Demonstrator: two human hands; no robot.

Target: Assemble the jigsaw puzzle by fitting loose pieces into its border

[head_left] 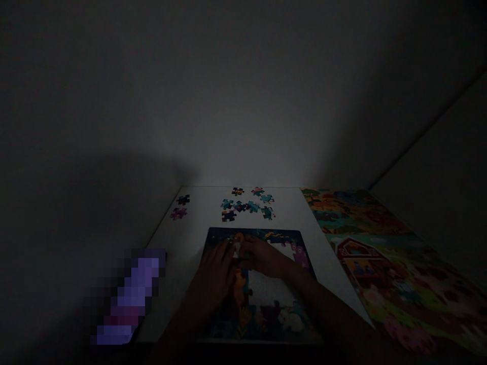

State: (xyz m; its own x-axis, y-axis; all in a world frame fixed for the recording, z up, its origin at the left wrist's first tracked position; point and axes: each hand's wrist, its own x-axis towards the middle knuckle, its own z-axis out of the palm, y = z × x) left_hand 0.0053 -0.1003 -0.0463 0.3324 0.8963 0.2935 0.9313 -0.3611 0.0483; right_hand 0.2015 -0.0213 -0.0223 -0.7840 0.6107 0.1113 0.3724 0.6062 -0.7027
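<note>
A jigsaw puzzle, partly assembled, lies in a dark-edged frame at the front of the white table. Its picture runs along the border, and pale bare backing shows in the middle and upper right. My left hand rests over the puzzle's left side, fingers stretched forward and lying flat. Opposite it, my right hand has its fingers bent together at the upper part of the puzzle. Between the hands an orange and white patch of the picture shows. Dimness and the fingers hide whatever the right fingertips hold.
Several loose puzzle pieces are spread behind the frame. A dark piece and a pink piece lie at the back left. Colourful picture sheets cover the right side. A blurred-out purple object is at the left edge. A wall rises behind.
</note>
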